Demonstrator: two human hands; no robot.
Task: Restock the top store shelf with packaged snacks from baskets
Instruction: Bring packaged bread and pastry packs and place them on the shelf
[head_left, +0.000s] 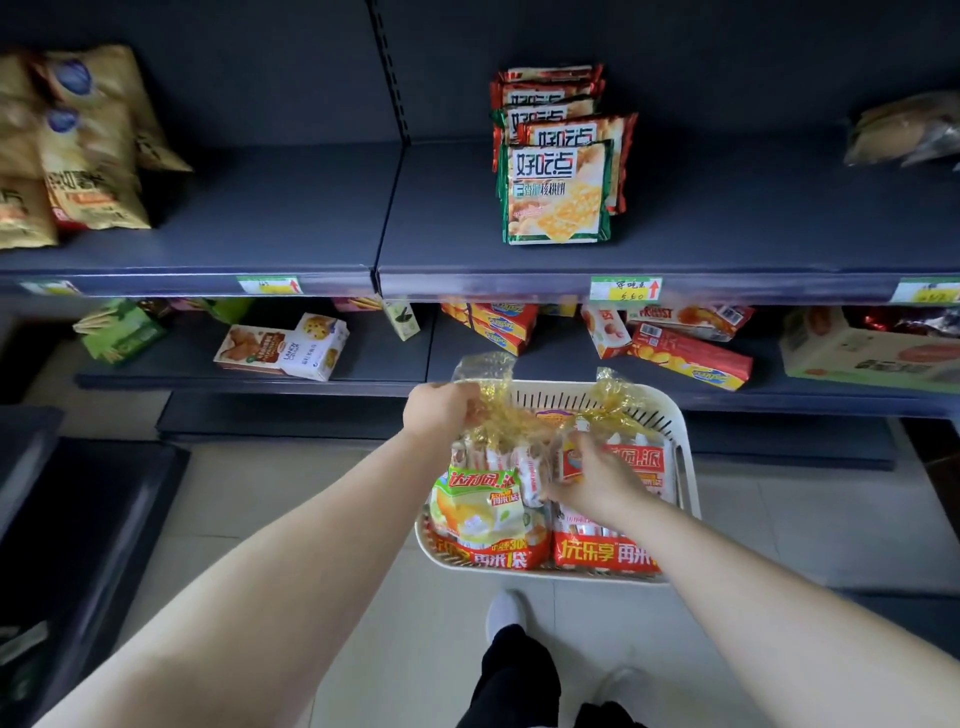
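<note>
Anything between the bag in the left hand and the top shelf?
Nothing visible. The left hand grips the bag by its gold top at the basket. The top shelf lies bare between the yellow bags and the cracker packs; only its front edge must be cleared.

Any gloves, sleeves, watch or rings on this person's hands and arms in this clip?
The left hand and right hand are bare: no gloves, rings, watch or wristband visible. Both forearms are uncovered; no sleeve enters the frame.
</note>
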